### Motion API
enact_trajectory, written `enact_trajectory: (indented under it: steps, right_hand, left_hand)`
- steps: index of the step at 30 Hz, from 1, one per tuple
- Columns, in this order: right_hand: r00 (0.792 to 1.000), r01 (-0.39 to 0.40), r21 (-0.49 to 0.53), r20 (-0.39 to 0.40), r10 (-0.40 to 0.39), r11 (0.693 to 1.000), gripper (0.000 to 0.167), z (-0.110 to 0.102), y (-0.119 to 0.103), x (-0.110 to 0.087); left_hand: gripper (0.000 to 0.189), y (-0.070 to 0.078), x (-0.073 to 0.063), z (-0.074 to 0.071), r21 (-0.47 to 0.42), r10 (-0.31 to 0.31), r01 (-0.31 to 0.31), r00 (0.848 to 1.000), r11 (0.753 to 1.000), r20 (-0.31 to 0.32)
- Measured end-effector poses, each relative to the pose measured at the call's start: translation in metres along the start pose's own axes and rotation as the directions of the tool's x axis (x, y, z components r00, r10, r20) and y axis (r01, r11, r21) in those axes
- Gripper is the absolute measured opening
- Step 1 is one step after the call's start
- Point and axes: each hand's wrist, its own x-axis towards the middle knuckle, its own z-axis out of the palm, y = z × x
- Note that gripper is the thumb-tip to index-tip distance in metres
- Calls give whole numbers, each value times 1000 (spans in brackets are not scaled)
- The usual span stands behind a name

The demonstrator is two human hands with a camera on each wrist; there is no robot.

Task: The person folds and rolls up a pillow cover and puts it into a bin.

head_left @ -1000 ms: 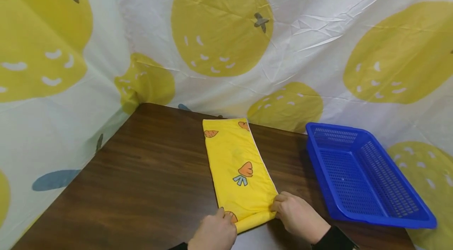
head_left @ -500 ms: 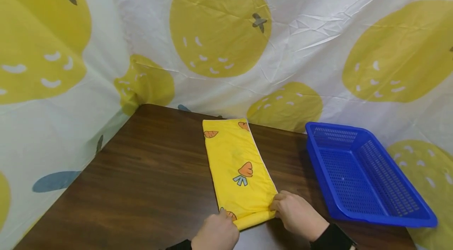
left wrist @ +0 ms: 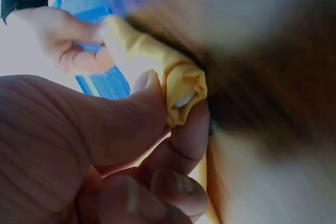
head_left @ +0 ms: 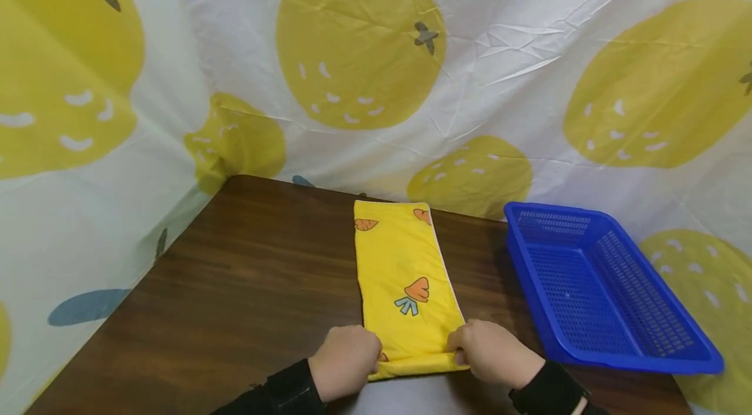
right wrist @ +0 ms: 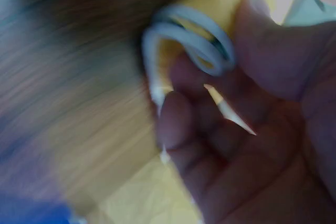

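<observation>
A long folded yellow cloth (head_left: 405,265) with a carrot print and white edging lies on the table, its near end turned into a roll. At the roll's left end, my left hand (head_left: 345,361) pinches the fabric between thumb and fingers. My right hand (head_left: 496,353) grips the right end. In the left wrist view the open end of the rolled cloth (left wrist: 184,90) shows several wound layers with a bit of white inside. The right wrist view is blurred; there the white edging (right wrist: 184,35) curls in a spiral beside my thumb and curled fingers.
A blue plastic basket (head_left: 525,297) with perforated walls stands on the dark wooden table (head_left: 252,284), right of the cloth. A white curtain (head_left: 364,160) printed with yellow fruit hangs along the back and left side.
The cloth has turned slightly, its far end shifting right. My left hand has moved a little away from me and left, and the roll lies more level; my right hand has barely moved.
</observation>
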Motion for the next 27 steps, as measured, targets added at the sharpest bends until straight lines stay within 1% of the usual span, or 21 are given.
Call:
enact_trajectory:
  steps: [2, 3, 4, 6, 8, 10, 12, 14, 16, 17, 19, 21, 22, 24, 25, 27]
  right_hand:
    - [994, -86, 103, 79, 78, 991, 20, -5, 0, 2]
    - [987, -134, 148, 108, 119, 980, 20, -7, -1, 2]
    - [980, -175, 171, 124, 155, 969, 18, -8, -2, 3]
    - [968, -239, 166, 116, 222, 957, 20, -9, -4, 3]
    - [969, -247, 101, 50, 243, 964, 26, -8, -7, 3]
    - [973, -224, 34, -45, 225, 974, 33, -4, -10, 1]
    - [975, -174, -10, -139, 171, 985, 33, 1, -11, -2]
    - [972, -107, -44, -215, 95, 993, 30, 7, -10, -6]
    - [967, -45, -62, -253, 28, 997, 27, 14, -10, -11]
    - [962, -12, -84, -274, -12, 996, 26, 17, -11, -14]
    - [951, 34, -128, -301, -71, 991, 26, 22, -12, -19]
    - [946, 51, -148, -310, -95, 988, 26, 25, -13, -23]
    - [944, 57, -152, -313, -103, 987, 25, 26, -13, -25]
    - [949, 57, -145, -299, -98, 988, 22, 26, -12, -28]
    - [953, 54, -144, -289, -94, 988, 23, 26, -12, -28]
    - [956, 51, -147, -278, -90, 988, 25, 26, -11, -28]
  left_hand:
    - [40, -2, 3, 0, -13, -23, 23, 1000, 1000, 16]
    - [41, -3, 5, -1, -19, -36, 37, 999, 999, 32]
    - [42, -4, 6, -2, -22, -46, 47, 998, 999, 47]
    - [43, -5, 8, -4, -34, -57, 59, 996, 998, 65]
    - [41, -6, 8, -6, -44, -67, 71, 995, 997, 70]
    - [37, -6, 7, -8, -39, -72, 74, 996, 996, 53]
    - [33, -4, 3, -8, 13, -48, 48, 999, 999, -6]
    - [27, 2, -1, -6, 126, 3, 7, 997, 992, -73]
    - [24, 9, -6, -3, 245, 57, -28, 992, 969, -112]
    - [23, 13, -8, -1, 294, 82, -43, 989, 955, -122]
    - [20, 20, -12, 2, 359, 114, -66, 987, 931, -113]
    - [19, 25, -14, 3, 363, 121, -79, 988, 928, -94]
    - [19, 26, -14, 4, 365, 127, -82, 987, 927, -99]
    - [19, 27, -14, 4, 365, 130, -82, 985, 927, -109]
    - [20, 27, -14, 4, 354, 128, -82, 986, 932, -111]
    - [21, 25, -15, 6, 356, 134, -86, 985, 931, -113]
